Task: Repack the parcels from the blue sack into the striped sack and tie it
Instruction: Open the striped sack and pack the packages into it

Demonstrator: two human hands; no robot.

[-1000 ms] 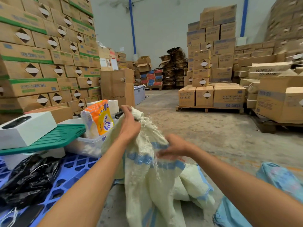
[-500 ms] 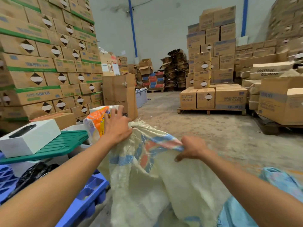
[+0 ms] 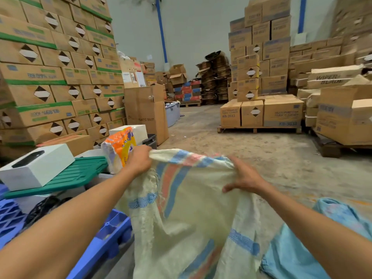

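The striped sack, cream woven plastic with blue and red stripes, hangs stretched out in front of me. My left hand grips its top edge at the left. My right hand grips the same edge at the right, fingers curled over the fabric. The blue sack lies crumpled on the floor at the lower right, under my right forearm. No parcels show inside either sack from here.
At left a blue plastic pallet carries a green lid, a white box, an orange-and-white packet and a black bag. Stacked cartons rise at left, palletised cartons at right. Bare concrete floor lies ahead.
The sack was bunched in my hands; both hands have moved apart and spread its top edge wide. The view has tilted slightly.
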